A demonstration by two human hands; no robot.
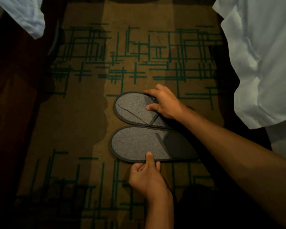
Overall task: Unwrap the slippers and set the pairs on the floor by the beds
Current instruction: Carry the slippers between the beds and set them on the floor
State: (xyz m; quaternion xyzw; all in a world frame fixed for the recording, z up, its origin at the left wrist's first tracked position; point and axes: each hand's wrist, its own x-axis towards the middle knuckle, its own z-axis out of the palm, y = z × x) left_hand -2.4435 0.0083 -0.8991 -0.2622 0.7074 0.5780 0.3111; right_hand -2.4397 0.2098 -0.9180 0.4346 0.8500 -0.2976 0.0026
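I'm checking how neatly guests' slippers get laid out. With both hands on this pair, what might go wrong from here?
1. The left hand pinches the near slipper by its edge; pulling away carelessly may skew it from the far slipper.
2. The right hand grips the far slipper's upper, which already looks creased and may stay flattened.
3. The pair lies mid-carpet between the white bedding on either side, so someone could step on it.
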